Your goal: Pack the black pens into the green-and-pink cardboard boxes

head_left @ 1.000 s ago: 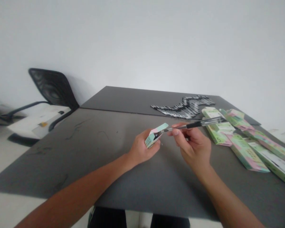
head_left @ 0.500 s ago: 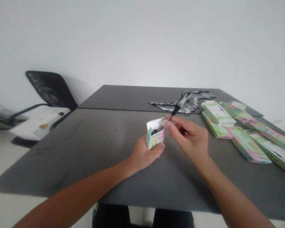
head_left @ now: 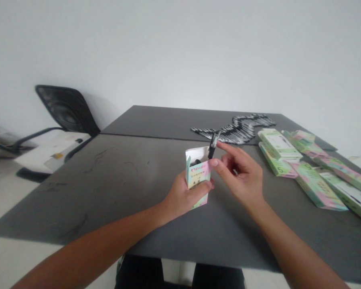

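My left hand (head_left: 188,192) is wrapped round a small pastel green and pink cardboard box (head_left: 200,174), tilted upright with its top flap up. Dark pen ends (head_left: 196,162) show inside its mouth. A black and clear pen (head_left: 212,145) stands partly in the box at its right corner, the upper part sticking out. My right hand (head_left: 237,166) is at that pen, index finger against its upper part and thumb by the box's edge; the other fingers are curled in.
Many pens (head_left: 239,130) lie in a wavy row on the far part of the dark grey table (head_left: 132,168). Several pastel boxes (head_left: 319,184) are piled at the right. A black mesh chair (head_left: 66,108) with papers on its seat stands at the left.
The pen has gone from slanting above the box mouth to standing steeper, with its lower part inside. The box is more upright, showing more of its front.
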{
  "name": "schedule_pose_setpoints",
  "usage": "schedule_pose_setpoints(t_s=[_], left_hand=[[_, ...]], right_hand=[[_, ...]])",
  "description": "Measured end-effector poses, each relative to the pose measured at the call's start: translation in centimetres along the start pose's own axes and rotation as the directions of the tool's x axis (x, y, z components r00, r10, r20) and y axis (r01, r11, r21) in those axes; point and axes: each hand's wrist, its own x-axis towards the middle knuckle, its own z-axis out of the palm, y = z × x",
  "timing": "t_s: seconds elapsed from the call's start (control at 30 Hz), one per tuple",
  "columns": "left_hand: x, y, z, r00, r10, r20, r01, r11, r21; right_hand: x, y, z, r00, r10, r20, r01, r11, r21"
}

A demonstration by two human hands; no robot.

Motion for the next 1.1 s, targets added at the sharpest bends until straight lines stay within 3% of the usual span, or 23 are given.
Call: schedule_pose_setpoints(t_s=[0.13,0.33,0.57,0.67,0.83,1.0,1.1], left_hand=[[-0.7,0.7,0.1,0.999,-0.002,0.039,0.001,1.0,0.016],[-1.0,0.5,0.1,0.982,0.132,0.132,-0.149,0.981,0.124],[-0.7,-0.6,0.0,0.976,0.148,0.157,-0.18,0.96,0.213],[-0.8,-0.7,-0.1,0.978,0.131,0.161,-0.166,0.959,0.229],[-0.9,-0.5,-0.1,0.982,0.119,0.149,-0.159,0.944,0.29],[-1.0,-0.6,-0.2,0.986,0.1,0.13,-0.139,0.928,0.346],[-1.0,-0.4,-0.2,0.978,0.164,0.132,-0.204,0.888,0.412]], right_hand=[[0.2,-0.2,-0.7,0.998,-0.044,-0.053,0.046,0.999,0.025],[0.2,-1.5,-1.5,0.991,-0.08,-0.109,0.091,0.991,0.099],[0.9,-3.2,-2.2,0.976,-0.158,-0.148,0.151,0.987,-0.054],[0.9,-3.5,-2.3,0.982,-0.137,-0.132,0.133,0.99,-0.038],[0.3,-3.9,-2.4,0.99,0.009,-0.143,-0.011,1.0,-0.017],[0.0,-3.8,-2.7,0.983,-0.081,-0.166,0.058,0.988,-0.14],[0.1,-3.8,-2.8,0.983,-0.037,-0.181,0.008,0.987,-0.158]])
